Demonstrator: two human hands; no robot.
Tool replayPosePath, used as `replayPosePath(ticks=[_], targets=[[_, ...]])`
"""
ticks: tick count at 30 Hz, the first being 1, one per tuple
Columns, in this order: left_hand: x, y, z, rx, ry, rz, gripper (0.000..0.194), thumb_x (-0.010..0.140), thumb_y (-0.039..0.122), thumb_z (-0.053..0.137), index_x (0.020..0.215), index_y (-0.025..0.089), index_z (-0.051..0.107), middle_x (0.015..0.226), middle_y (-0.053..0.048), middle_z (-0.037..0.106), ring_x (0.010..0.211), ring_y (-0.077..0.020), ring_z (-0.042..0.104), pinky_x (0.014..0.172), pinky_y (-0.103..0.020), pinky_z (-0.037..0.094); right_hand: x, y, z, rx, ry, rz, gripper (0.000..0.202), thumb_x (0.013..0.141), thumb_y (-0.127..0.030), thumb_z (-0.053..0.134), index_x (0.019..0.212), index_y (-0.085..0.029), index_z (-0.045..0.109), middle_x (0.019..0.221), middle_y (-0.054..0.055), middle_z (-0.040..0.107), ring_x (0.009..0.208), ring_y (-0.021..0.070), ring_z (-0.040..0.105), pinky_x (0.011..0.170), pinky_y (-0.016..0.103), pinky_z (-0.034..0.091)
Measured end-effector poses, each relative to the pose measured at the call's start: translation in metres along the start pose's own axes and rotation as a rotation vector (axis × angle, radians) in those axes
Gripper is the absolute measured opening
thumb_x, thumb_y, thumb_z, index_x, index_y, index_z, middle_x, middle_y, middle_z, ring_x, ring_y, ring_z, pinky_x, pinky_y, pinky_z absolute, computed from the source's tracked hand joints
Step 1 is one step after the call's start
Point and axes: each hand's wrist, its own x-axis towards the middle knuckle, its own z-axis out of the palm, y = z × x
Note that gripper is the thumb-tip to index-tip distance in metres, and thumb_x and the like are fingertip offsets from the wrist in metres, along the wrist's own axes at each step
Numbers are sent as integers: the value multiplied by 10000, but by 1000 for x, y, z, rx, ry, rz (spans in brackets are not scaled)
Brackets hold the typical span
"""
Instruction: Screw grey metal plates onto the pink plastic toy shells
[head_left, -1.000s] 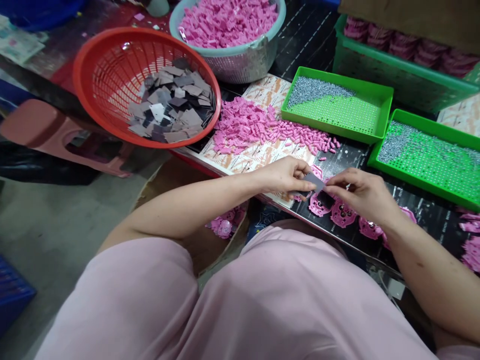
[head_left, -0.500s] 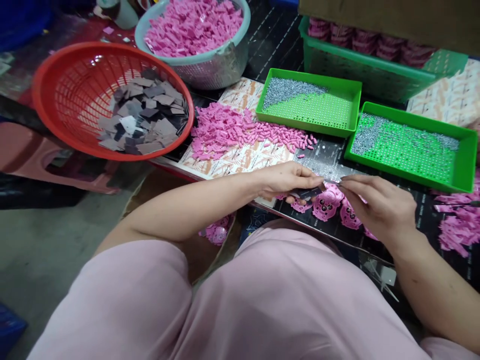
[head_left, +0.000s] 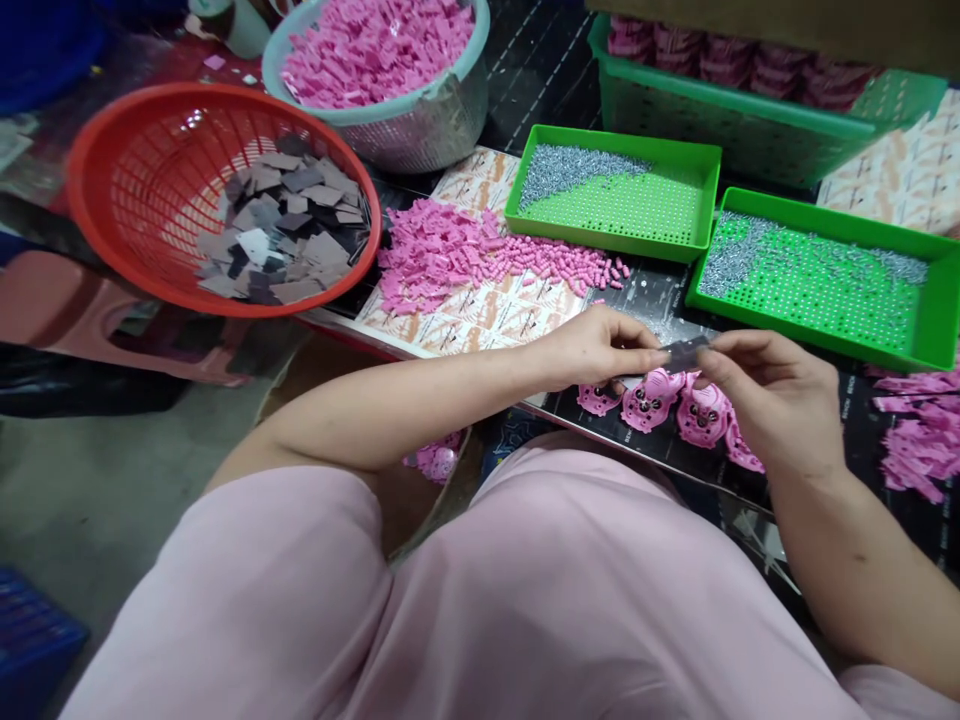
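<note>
A thin dark grey flat piece (head_left: 684, 353) is stretched between my two hands above the table edge. My left hand (head_left: 604, 350) pinches its left end between thumb and fingers. At the opposite end, the thumb and fingertips of my right hand (head_left: 776, 395) close on it. Whether other pieces sit in my left palm is hidden. Just below the hands lies a row of pink rounded plastic housings (head_left: 651, 403) with small dark and metallic details, partly covered by my fingers.
A red basket (head_left: 97, 215) of grey flat pieces stands left. Behind are a pale blue basket (head_left: 420, 125) of pink parts and a green crate (head_left: 720, 125). Two green trays (head_left: 622, 235) hold small metal pieces. Loose pink parts (head_left: 435, 250) lie on the table, more (head_left: 919, 440) at right.
The dark piece now shows broadly between my hands, which have drawn slightly apart. My right hand has shifted a little right, and more of the pink housings is visible.
</note>
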Motion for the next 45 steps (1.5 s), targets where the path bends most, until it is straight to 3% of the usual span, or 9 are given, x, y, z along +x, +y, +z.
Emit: replayPosePath(ticks=[5, 10, 15, 20, 25, 30, 37, 42, 45], targets=[[-14, 5, -14, 711, -3, 144, 250, 860, 230, 629, 1088, 199, 727, 974, -38, 737, 878, -158, 665, 805, -254, 463, 10, 1, -6, -30, -97, 20, 173, 802, -414, 704, 878, -260, 731, 838, 13, 722, 673, 129, 646, 624, 277, 558], [-32, 2, -8, 1358, -146, 100, 370, 912, 211, 497, 1260, 233, 622, 932, -88, 720, 804, -225, 673, 642, -278, 425, 12, 5, -1, -357, -414, -59, 219, 801, -427, 699, 923, -250, 741, 860, 4, 743, 594, 107, 615, 582, 257, 497], [-42, -8, -1, 1475, -193, 173, 453, 884, 106, 456, 1312, 203, 567, 844, -88, 697, 739, -216, 665, 567, -260, 371, 12, 12, 12, -516, -518, -159, 125, 833, -366, 675, 812, -259, 736, 718, -36, 722, 509, 97, 565, 536, 261, 427], [-40, -8, -7, 1291, -103, 156, 366, 922, 210, 508, 1274, 227, 606, 913, -82, 703, 798, -206, 664, 642, -265, 431, 9, 20, 15, -536, -475, -260, 125, 848, -351, 661, 889, -263, 740, 847, 7, 715, 711, 152, 653, 657, 298, 488], [-17, -6, -10, 413, -53, 7, 305, 963, 300, 471, 1143, 152, 668, 888, -45, 684, 755, -119, 658, 638, -202, 478, 0, 2, 5, -481, -264, -364, 133, 878, -318, 627, 925, -232, 717, 842, 21, 689, 732, 135, 639, 625, 272, 477], [0, -9, 1, -212, -218, -186, 556, 887, 120, 527, 1427, 161, 402, 880, -27, 657, 710, -102, 679, 624, -199, 532, -12, -5, -14, -424, -260, -316, 181, 882, -309, 627, 1041, -234, 671, 938, 11, 698, 812, 125, 644, 689, 250, 492], [14, -5, 26, -205, -286, -121, 768, 838, 99, 647, 1499, 192, 265, 752, 1, 685, 684, -139, 703, 635, -238, 559, -23, 10, -29, -417, -289, -388, 363, 859, -295, 659, 1213, -252, 590, 1121, 50, 671, 1032, 189, 626, 916, 338, 494], [19, -1, 35, -46, -273, -81, 676, 866, 168, 647, 1469, 172, 342, 622, 34, 648, 525, -94, 643, 525, -168, 494, -26, 14, -41, -358, -196, -253, 298, 826, -342, 695, 1107, -250, 654, 936, 17, 691, 766, 145, 628, 692, 286, 507], [19, -3, 28, -66, -236, -88, 664, 846, 119, 646, 1448, 149, 370, 771, -11, 696, 581, -78, 652, 551, -162, 507, -29, 22, -54, -416, -60, -179, 301, 815, -376, 703, 1096, -271, 674, 845, 0, 675, 659, 131, 587, 622, 288, 483]])
